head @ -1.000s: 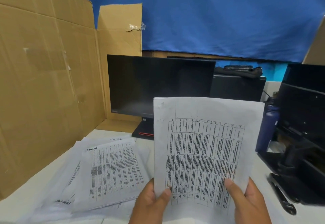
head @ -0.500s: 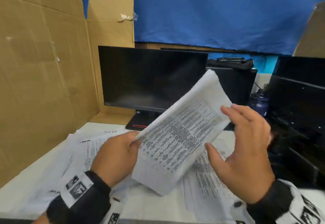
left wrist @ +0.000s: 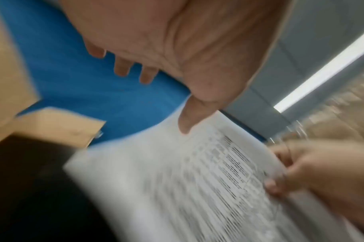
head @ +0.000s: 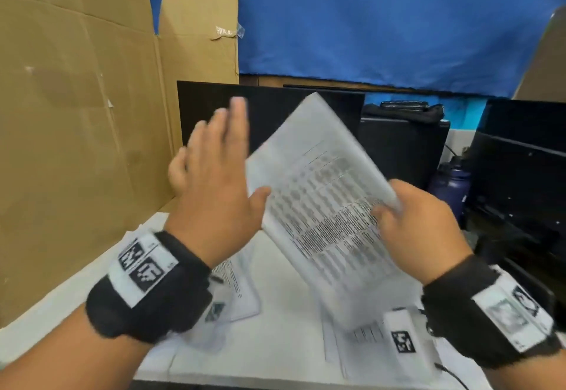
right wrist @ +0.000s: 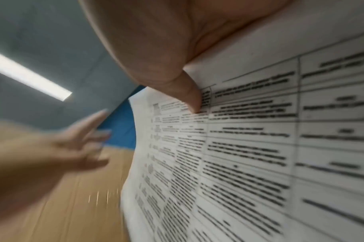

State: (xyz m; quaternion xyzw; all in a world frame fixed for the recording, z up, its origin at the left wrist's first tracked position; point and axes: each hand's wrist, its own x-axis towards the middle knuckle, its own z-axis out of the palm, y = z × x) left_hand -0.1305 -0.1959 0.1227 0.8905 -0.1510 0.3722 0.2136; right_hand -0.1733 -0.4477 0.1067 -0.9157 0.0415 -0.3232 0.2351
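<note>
A printed sheet (head: 318, 199) with a table of text hangs tilted in the air above the desk. My right hand (head: 419, 224) pinches its right edge, thumb on the printed face (right wrist: 191, 98). My left hand (head: 214, 181) is raised beside the sheet's left edge with straight, spread fingers; its thumb (left wrist: 187, 121) lies at the edge of the paper (left wrist: 176, 180). In the right wrist view the left hand (right wrist: 52, 150) is a blur, apart from the sheet (right wrist: 249, 147).
More printed sheets (head: 235, 291) lie on the white desk (head: 284, 343), some at the front right (head: 382, 346). Cardboard panels (head: 76, 132) wall the left. A dark monitor (head: 275, 107) stands behind, a blue bottle (head: 450, 184) and black equipment (head: 520, 175) at the right.
The sheet went from upright in both hands to tilted. My left hand let go and rose with fingers spread; my right hand now pinches the sheet's right edge.
</note>
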